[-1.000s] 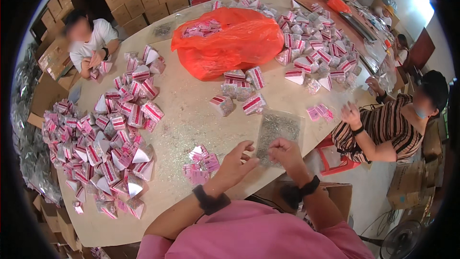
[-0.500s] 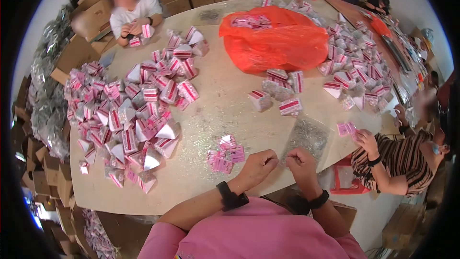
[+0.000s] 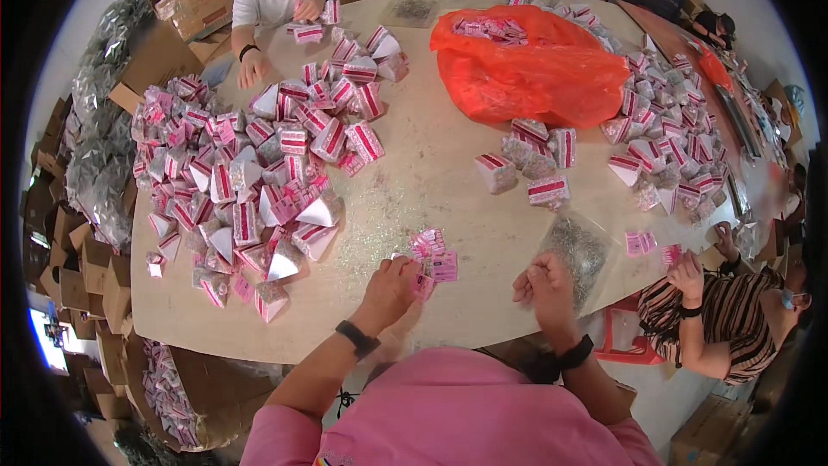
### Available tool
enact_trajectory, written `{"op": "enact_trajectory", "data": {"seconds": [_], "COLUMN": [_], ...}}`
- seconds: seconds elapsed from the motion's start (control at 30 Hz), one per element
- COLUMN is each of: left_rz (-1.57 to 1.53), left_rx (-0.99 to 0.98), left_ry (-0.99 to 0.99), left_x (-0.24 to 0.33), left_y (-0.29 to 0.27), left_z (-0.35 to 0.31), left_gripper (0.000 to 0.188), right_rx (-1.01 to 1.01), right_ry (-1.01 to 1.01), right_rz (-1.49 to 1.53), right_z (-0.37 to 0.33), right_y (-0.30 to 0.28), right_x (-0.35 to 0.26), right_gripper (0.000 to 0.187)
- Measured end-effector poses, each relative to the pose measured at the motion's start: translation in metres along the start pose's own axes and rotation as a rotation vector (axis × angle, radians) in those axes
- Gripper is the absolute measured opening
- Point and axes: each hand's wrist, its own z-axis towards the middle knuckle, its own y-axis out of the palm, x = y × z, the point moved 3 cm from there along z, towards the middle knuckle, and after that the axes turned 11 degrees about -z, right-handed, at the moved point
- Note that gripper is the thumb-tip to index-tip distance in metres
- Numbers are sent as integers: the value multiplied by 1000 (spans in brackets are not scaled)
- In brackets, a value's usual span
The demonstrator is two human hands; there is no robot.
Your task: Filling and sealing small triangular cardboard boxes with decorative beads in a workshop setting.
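Observation:
Near the front edge of the table, my left hand is closed with its fingertips on a small loose pile of pink printed cards; a card pokes out beside its fingers. My right hand is apart from it, fingers curled in, and whatever they hold is hidden. Right beside that hand lies a flat clear plastic bag of small silvery bits. Shiny specks are scattered over the tabletop beyond my left hand.
Many clear wedge-shaped packs with pink labels heap on the left; more packs lie at the right. An orange-red plastic bag stands at the back. Co-workers' hands work around the table. Cartons are stacked behind.
My left hand has moved left, away from my right hand and down onto the pink cards. The co-worker at the far left now reaches one hand toward the heap. The view has shifted slightly.

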Motion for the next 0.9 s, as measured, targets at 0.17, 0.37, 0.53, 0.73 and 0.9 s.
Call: {"op": "enact_trajectory", "data": {"seconds": [0.17,0.37,0.53,0.73,0.9], "left_rz": [91,-4,-770,-1811,-1926], "left_rx": [-104,-40,-102,94,49], "left_ry": [9,41,-491,-644,-626], "left_x": [-6,-8,-9,43,45], "left_y": [10,4,-16,-41,-43], "left_z": [4,6,2,8,9], "left_gripper": [35,15,13,24,30], "right_rx": [-53,-86,-169,-327,-295], "right_ry": [34,98,81,60,-25], "right_rz": [-56,-32,25,158,48], "right_z": [-1,0,3,8,16], "right_y": [11,11,19,49,67], "right_x": [6,13,3,-26,-22], "right_gripper": [6,5,4,4,4]}}
